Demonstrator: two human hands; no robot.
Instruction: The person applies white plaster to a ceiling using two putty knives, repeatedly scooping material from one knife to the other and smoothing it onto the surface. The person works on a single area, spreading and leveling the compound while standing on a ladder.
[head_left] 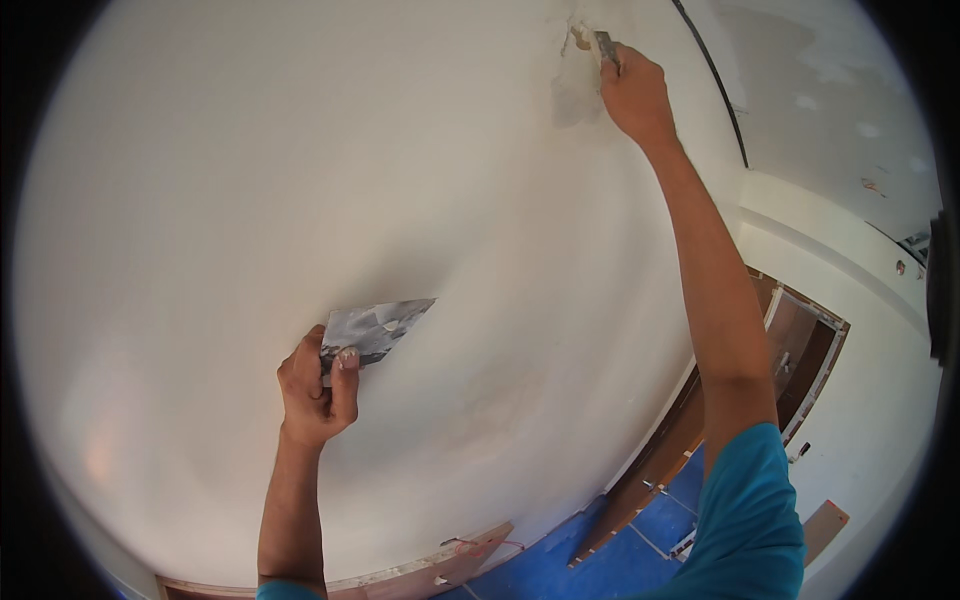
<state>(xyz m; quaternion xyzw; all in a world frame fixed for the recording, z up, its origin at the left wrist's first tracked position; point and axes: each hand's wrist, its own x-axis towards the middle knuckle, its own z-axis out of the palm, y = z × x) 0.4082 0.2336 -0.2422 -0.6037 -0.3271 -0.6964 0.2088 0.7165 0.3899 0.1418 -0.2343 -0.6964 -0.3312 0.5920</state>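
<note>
My left hand (pixel 315 390) is closed on a wide putty knife (pixel 375 328), held out in front of the wall. Its metal blade is smeared, with a small pale dab of paste on it. High up on the right, my right arm is stretched out. My right hand (pixel 638 95) grips a narrower putty knife (pixel 606 48) close to the wall; most of its handle is hidden in the fist. Beside that blade lies a rough damaged spot (pixel 580 38) with a damp-looking grey patch (pixel 577 98) below it. The white wall (pixel 250 180) fills most of the view.
A brown wooden door (pixel 800 340) stands in its frame at the right. Blue covering (pixel 545 560) lies on the floor. A board (pixel 450 562) with a thin red cord runs along the wall's foot. A dark strip (pixel 715 80) follows the upper right edge near the ceiling.
</note>
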